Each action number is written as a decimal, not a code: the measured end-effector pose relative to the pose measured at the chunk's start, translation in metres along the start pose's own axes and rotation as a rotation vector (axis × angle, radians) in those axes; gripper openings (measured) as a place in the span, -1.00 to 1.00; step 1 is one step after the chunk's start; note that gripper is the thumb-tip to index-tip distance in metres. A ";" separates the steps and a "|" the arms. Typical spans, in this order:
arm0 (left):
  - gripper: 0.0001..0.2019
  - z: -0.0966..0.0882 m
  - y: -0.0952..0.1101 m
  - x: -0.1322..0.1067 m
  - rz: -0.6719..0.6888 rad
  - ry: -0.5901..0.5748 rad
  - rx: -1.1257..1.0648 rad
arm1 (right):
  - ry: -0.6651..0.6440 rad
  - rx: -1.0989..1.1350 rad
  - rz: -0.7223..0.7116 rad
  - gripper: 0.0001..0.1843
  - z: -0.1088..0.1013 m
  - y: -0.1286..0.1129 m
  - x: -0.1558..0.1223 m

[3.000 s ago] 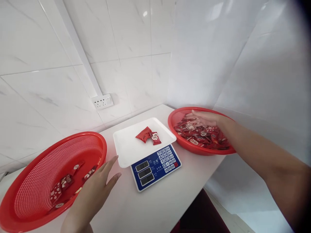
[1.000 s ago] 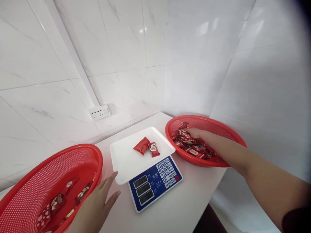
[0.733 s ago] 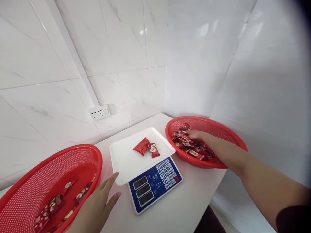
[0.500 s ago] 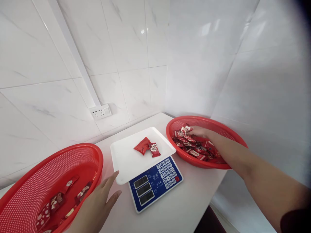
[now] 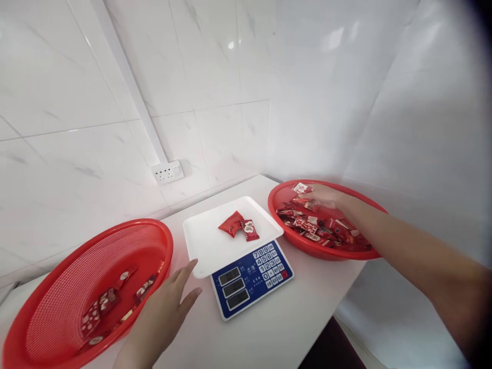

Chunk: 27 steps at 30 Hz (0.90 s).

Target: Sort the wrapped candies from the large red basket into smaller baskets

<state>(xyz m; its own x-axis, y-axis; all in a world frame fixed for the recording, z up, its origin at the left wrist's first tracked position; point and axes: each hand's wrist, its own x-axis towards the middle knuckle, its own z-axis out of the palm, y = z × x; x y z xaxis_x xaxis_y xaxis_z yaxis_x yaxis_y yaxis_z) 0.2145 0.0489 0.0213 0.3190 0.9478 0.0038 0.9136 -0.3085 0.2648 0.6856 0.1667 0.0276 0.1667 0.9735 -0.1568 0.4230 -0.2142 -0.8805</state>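
My right hand (image 5: 326, 196) is inside the right red basket (image 5: 282, 192), closed on a small red-and-white candy packet (image 5: 301, 188) that it holds above the pile. Below it lie many red wrapped packets (image 5: 326, 231). My left hand (image 5: 171, 300) is open, fingers apart, beside the near left corner of the white scale tray (image 5: 205, 241); whether a fingertip touches the tray I cannot tell. Two red packets (image 5: 231, 224) rest together on the tray. In front of it sits the blue scale panel (image 5: 251, 279) with its displays and keypad.
A left red basket (image 5: 49, 302) holds several red packets (image 5: 109, 300) at its bottom. Both baskets flank the scale on a white table (image 5: 277, 318). Tiled walls stand close behind and to the right, with a power socket (image 5: 168, 172) at the back.
My right hand has risen slightly from the pile with a packet in its fingers. The left hand keeps its place by the tray, and the whole view has shifted a little.
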 end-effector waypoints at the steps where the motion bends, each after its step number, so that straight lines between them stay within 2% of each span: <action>1: -0.48 -0.002 0.003 -0.001 -0.001 -0.015 -0.013 | -0.023 0.020 -0.010 -0.87 0.009 -0.009 -0.003; 6: -0.49 -0.012 0.012 -0.007 -0.022 -0.050 -0.048 | -0.180 0.050 -0.133 -0.74 0.064 -0.054 -0.017; 9: -0.49 -0.015 0.013 -0.011 -0.039 -0.039 -0.051 | -0.194 -0.025 -0.182 -0.69 0.091 -0.069 -0.027; 12: -0.48 -0.017 0.012 -0.015 -0.044 -0.030 -0.057 | -0.213 -0.223 -0.221 -0.59 0.112 -0.072 -0.038; 16: -0.48 -0.019 0.012 -0.016 -0.037 -0.035 -0.071 | -0.214 -0.478 -0.386 -0.53 0.142 -0.064 -0.045; 20: -0.49 -0.018 0.014 -0.015 -0.014 -0.044 -0.080 | -0.323 -0.541 -0.511 -0.53 0.172 -0.063 -0.046; 23: -0.48 -0.018 0.015 -0.016 -0.012 -0.049 -0.087 | -0.416 -0.434 -0.518 -0.53 0.184 -0.070 -0.048; 27: -0.48 -0.019 0.014 -0.017 -0.015 -0.050 -0.090 | -0.415 -0.262 -0.436 -0.49 0.177 -0.077 -0.050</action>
<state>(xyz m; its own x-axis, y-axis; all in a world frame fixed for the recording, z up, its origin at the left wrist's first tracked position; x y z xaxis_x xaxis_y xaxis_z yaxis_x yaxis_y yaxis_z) 0.2176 0.0301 0.0431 0.3198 0.9463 -0.0479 0.8926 -0.2839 0.3502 0.4871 0.1489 0.0235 -0.4042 0.9145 -0.0160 0.5860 0.2454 -0.7722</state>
